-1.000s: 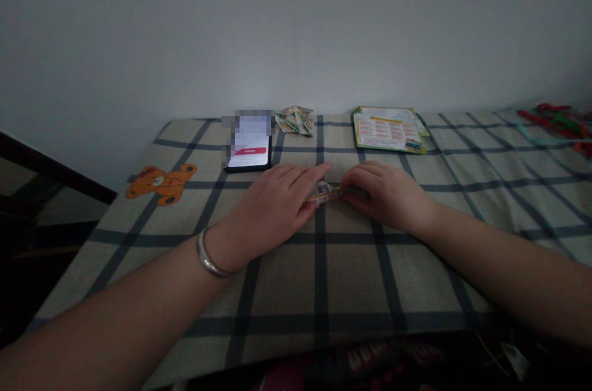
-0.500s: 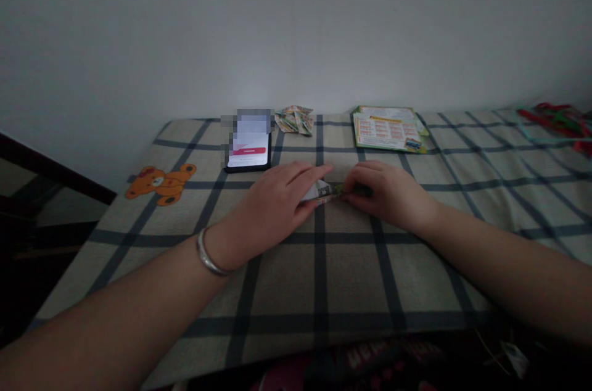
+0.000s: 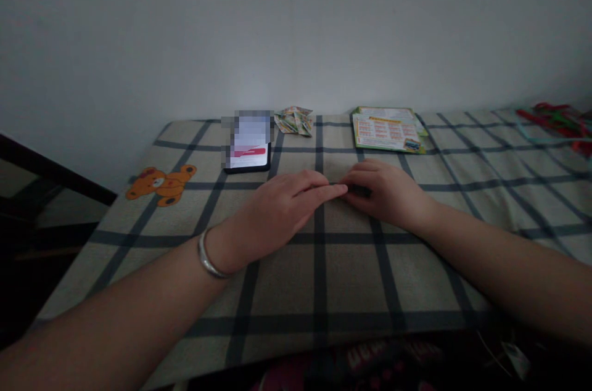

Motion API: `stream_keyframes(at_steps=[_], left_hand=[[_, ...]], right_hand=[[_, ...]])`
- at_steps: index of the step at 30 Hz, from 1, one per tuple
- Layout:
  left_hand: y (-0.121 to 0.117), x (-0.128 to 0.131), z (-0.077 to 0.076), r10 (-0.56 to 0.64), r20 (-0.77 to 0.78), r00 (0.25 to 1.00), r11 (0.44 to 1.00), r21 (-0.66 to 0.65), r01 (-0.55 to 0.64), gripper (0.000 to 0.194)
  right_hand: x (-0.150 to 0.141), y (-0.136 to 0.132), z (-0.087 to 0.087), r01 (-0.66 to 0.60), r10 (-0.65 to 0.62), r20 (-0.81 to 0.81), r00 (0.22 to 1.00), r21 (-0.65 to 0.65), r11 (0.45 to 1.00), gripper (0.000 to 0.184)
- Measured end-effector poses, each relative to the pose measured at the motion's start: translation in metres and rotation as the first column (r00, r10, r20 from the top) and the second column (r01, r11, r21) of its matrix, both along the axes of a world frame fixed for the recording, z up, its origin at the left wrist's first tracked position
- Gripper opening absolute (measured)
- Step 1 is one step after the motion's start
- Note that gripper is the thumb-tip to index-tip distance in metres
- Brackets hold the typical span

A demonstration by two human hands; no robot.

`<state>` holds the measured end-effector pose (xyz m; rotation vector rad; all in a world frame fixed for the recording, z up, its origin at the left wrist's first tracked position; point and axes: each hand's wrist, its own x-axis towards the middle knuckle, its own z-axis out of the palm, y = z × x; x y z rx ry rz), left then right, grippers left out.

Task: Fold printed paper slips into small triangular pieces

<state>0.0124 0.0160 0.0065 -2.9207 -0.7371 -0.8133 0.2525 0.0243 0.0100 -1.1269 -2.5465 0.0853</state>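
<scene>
My left hand (image 3: 282, 209), with a silver bangle (image 3: 209, 255) at the wrist, lies low over the checked cloth. Its fingers are closed over a small piece of folded printed paper, which they now almost wholly cover. The index finger stretches right until its tip meets my right fingertips. My right hand (image 3: 383, 190) rests on its side, thumb and fingers pinched on the paper's right end. What shows of the paper between the hands is too little and too dark to make out.
A lit phone (image 3: 250, 150) lies behind my left hand, beside a folded paper shape (image 3: 295, 121). Printed cards (image 3: 388, 132) are stacked at the back. An orange bear cutout (image 3: 161, 185) lies left; red and green strips (image 3: 557, 119) lie far right. A wall rises behind the checked cloth (image 3: 287, 292).
My left index finger has come down and reached right over the paper to my right fingertips, hiding the printed part that showed before. My right hand has hardly moved.
</scene>
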Motion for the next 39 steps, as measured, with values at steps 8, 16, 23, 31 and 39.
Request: stream_keyframes(at_steps=[8,16,23,31,39], left_hand=[[0.000,0.000,-0.004,0.038,0.027,0.999,0.998,0.045,-0.040,0.051],[0.000,0.001,0.004,0.060,0.023,0.998,0.985,0.162,-0.063,0.015],[-0.001,0.001,0.008,0.070,0.045,0.996,0.991,0.111,-0.075,0.009],[-0.001,0.005,0.005,0.114,0.191,0.975,0.994,-0.021,-0.112,0.002],[-0.001,0.006,0.004,0.097,0.217,0.971,0.994,-0.074,-0.083,0.002]], right_hand=[[-0.003,-0.006,-0.001,-0.005,0.007,-0.035,0.999,0.069,0.998,0.013],[-0.009,-0.015,0.006,-0.097,0.112,-0.091,0.990,0.157,0.983,0.014],[-0.010,-0.016,0.005,-0.098,0.149,-0.164,0.975,0.284,0.954,0.005],[-0.008,-0.013,0.008,-0.182,0.281,-0.151,0.948,0.467,0.865,0.007],[-0.007,-0.014,0.009,-0.210,0.305,-0.090,0.948,0.542,0.814,0.012]])
